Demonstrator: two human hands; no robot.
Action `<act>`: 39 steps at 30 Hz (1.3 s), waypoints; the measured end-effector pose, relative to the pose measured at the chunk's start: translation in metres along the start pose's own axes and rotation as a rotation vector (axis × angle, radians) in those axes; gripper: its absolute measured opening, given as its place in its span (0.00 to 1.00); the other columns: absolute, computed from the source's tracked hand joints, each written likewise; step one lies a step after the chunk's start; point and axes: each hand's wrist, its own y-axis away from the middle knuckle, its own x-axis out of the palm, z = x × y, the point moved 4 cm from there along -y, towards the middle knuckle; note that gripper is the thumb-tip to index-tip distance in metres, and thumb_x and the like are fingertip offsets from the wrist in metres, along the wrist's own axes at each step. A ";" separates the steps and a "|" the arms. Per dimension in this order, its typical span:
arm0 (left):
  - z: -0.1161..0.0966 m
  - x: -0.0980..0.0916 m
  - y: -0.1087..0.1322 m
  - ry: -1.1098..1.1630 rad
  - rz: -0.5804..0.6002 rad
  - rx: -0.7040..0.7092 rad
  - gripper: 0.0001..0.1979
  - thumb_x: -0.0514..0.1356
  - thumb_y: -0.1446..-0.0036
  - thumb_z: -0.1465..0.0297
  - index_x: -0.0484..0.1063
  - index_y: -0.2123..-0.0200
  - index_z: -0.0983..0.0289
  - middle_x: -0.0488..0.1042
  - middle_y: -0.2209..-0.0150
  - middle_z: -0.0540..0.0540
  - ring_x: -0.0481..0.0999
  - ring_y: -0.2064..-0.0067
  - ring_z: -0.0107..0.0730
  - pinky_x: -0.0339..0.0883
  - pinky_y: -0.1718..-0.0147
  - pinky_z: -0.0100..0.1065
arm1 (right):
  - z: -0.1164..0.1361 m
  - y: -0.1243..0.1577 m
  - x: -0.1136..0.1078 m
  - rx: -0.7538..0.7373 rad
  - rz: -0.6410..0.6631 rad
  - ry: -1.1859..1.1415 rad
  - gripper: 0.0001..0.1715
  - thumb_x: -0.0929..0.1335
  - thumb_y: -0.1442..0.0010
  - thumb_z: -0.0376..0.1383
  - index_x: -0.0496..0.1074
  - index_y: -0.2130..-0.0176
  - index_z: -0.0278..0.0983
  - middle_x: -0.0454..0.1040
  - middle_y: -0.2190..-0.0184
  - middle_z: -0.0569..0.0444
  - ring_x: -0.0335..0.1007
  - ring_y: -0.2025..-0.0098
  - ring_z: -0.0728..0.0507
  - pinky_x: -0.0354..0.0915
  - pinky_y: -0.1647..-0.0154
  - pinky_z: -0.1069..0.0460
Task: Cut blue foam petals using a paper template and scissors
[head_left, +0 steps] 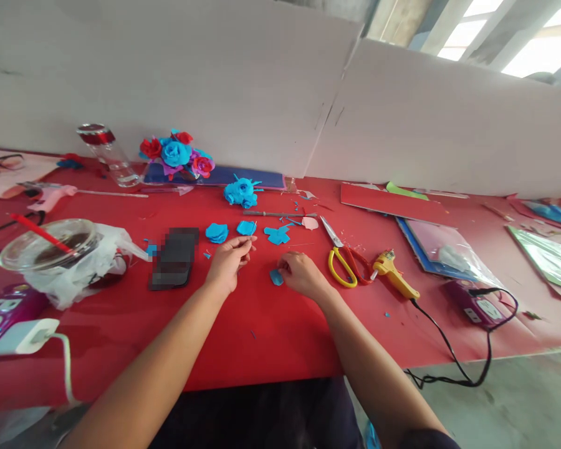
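My left hand [229, 262] is raised over the red table, thumb and fingertips pinched together; whatever sits between them is too small to make out. Beside it, my right hand [303, 273] has its fingers curled at the edge of a small blue paper petal [276, 277], which seems to be gripped at its rim. Just beyond the hands lie a stack of round blue petals [216, 233], another small blue stack [246, 227] and some spread blue pieces [277, 235]. A pink petal [310, 223] lies near a thin stick [280, 214].
Yellow-and-red scissors [342, 259] and a yellow glue gun [395, 274] lie to the right, its cord running to a purple power strip [479, 304]. On the left are a dark phone [175, 259], a bagged drink cup [75, 255] and paper flowers [176, 154]. A wall stands behind.
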 end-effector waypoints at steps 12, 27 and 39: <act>-0.002 0.004 0.005 -0.024 0.031 -0.008 0.15 0.66 0.59 0.66 0.78 0.65 0.64 0.71 0.71 0.51 0.61 0.77 0.19 0.52 0.78 0.25 | -0.004 -0.002 0.003 0.029 -0.064 -0.146 0.08 0.64 0.48 0.29 0.73 0.69 0.35 0.74 0.70 0.52 0.69 0.68 0.47 0.60 0.66 0.55; 0.003 0.029 0.032 0.002 0.203 -0.171 0.19 0.66 0.56 0.69 0.71 0.59 0.63 0.73 0.75 0.49 0.65 0.78 0.21 0.58 0.74 0.27 | -0.026 -0.003 -0.008 0.271 -0.467 -1.005 0.16 0.71 0.53 0.38 0.69 0.63 0.36 0.78 0.74 0.54 0.74 0.73 0.46 0.68 0.70 0.52; 0.019 0.034 0.031 0.076 0.169 -0.217 0.18 0.68 0.60 0.70 0.76 0.61 0.63 0.72 0.76 0.49 0.64 0.78 0.20 0.56 0.75 0.26 | -0.006 0.004 -0.007 0.212 -0.532 -1.264 0.16 0.72 0.52 0.38 0.70 0.61 0.37 0.78 0.74 0.56 0.75 0.71 0.46 0.72 0.65 0.50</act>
